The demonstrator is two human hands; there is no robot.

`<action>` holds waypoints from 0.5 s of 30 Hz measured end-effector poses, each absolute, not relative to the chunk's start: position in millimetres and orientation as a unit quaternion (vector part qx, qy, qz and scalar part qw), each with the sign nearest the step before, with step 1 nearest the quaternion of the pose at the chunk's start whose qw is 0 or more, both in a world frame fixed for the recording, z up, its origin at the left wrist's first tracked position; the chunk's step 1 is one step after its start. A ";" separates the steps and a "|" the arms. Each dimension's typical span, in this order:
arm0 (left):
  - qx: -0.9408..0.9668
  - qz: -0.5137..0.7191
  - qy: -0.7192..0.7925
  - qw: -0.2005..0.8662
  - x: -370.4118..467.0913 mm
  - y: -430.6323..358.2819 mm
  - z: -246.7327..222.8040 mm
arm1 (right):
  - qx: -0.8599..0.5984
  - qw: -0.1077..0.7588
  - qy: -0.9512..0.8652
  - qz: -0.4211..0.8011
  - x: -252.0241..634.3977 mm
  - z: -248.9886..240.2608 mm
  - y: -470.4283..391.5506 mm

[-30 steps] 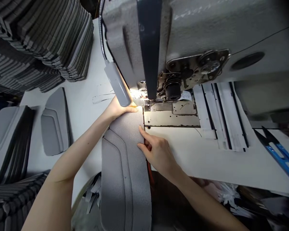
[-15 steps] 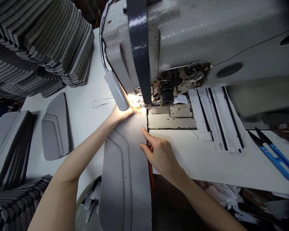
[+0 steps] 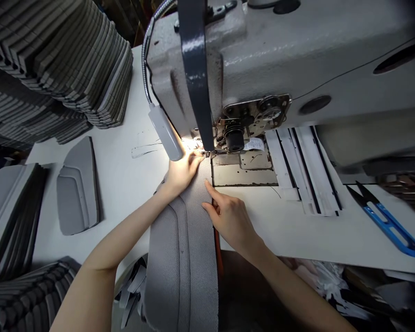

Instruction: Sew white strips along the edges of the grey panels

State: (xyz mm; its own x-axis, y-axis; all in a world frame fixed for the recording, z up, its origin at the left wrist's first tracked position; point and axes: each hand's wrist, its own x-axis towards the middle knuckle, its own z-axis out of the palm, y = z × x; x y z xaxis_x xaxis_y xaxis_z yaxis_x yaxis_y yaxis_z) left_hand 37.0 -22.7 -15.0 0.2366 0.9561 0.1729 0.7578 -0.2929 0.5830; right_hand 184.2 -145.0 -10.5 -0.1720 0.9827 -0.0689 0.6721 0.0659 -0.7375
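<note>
A grey fabric panel (image 3: 166, 272) with curved stitched lines runs from the sewing machine's (image 3: 233, 138) needle area down over the table's front edge. My left hand (image 3: 183, 171) is on the panel's upper end beside the presser foot, fingers bent and pressed together near the lit needle area; the panel's edge there is partly hidden by the fingers. My right hand (image 3: 228, 214) pinches the panel's right edge a little lower, with the index finger on top and the other fingers curled.
Tall stacks of grey panels (image 3: 79, 55) stand at the back left, more panels (image 3: 17, 207) below. One grey piece (image 3: 78, 189) lies apart. White strips with black lines (image 3: 306, 170) and blue snips (image 3: 389, 223) lie right. A lamp (image 3: 166, 133) hangs by the machine head.
My left hand has bunched up, its knuckles now raised and its fingers bent over the panel. My right hand keeps nearly the same place. The whole view has shifted slightly.
</note>
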 end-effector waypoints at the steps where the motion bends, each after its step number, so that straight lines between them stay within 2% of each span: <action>1: 0.803 0.249 0.522 0.142 38.2 -34.6 -13.4 | -0.600 0.232 -0.691 0.330 184.4 -9.8 -144.4; 3: 0.858 0.230 0.455 0.058 39.9 -57.5 -11.4 | -0.602 0.229 -0.691 0.328 184.4 -8.8 -143.0; 5: 0.878 0.222 0.423 0.018 40.5 -74.4 -11.8 | -0.603 0.231 -0.693 0.321 183.2 -8.2 -141.8; 12: 0.883 0.260 0.390 0.015 35.3 -80.8 -19.8 | -0.608 0.217 -0.699 0.308 192.2 2.2 -149.0; 15: 0.886 0.257 0.385 0.018 33.1 -78.6 -21.2 | -0.677 0.211 -0.683 0.177 221.2 8.6 -148.3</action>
